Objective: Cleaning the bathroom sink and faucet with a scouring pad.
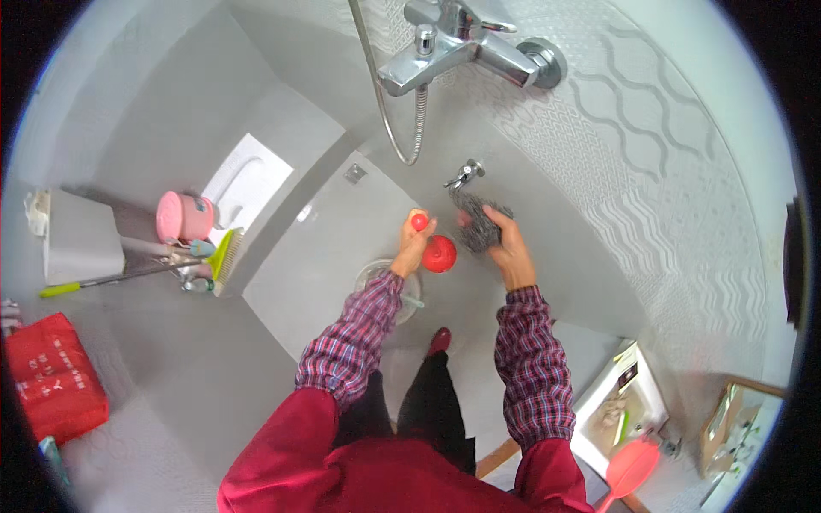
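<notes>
My left hand [413, 242] is closed around something with a small red rounded end [419, 222] showing above the fingers. Just beside and below that hand is a round red piece [439, 254]; whether it joins the held thing, I cannot tell. My right hand [510, 250] grips a bundle of dark grey strands [481, 224], which hangs under a small chrome wall tap [466, 173]. Partly hidden by my left forearm, a clear round basin [369, 275] stands on the grey floor.
A chrome shower mixer [462, 51] with a hanging hose juts from the wall. To the left are a squat toilet [248, 175], a pink bucket [184, 215], a green broom [224, 256] and a red bag [56, 376]. A washbasin [652, 402] and coral dipper [631, 466] lie right.
</notes>
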Motion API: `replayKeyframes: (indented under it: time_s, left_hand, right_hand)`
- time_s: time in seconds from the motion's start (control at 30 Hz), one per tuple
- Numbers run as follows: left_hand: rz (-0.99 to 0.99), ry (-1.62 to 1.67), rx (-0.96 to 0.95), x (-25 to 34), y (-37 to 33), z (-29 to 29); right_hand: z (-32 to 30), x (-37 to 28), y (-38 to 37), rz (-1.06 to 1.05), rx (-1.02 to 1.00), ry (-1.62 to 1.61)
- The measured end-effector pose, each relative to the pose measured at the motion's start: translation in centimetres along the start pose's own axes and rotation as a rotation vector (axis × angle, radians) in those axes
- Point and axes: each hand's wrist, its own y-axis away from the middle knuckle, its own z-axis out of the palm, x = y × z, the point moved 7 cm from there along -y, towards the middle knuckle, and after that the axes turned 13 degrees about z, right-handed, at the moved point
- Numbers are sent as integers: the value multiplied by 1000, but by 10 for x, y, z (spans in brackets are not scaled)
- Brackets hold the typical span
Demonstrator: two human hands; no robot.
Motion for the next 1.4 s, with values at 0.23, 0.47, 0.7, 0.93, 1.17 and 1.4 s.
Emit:
replayKeyframes:
  time_s: [0.23, 0.47, 0.7, 0.93, 1.17, 1.4]
  left_hand:
    - [72, -579, -134, -118, -11, 21]
    - [424, -596, -207, -122, -24, 46]
    - [301, -762, -289, -112, -56, 36]
    - [41, -765, -363, -108, -65, 47]
    - [306, -846, -249, -82, -62, 39]
    - [111, -883, -318, -58, -59, 47]
  right_hand:
    - [20, -18, -81, 48, -57, -34]
    - [-20, -42, -63, -63, 156, 391]
    - [-2, -74, -62, -68, 362, 736]
    - [-20, -75, -70, -99, 330, 782]
    - [-15, -74, -70, -112, 387, 794]
    - [0, -81, -58, -411, 461, 1150]
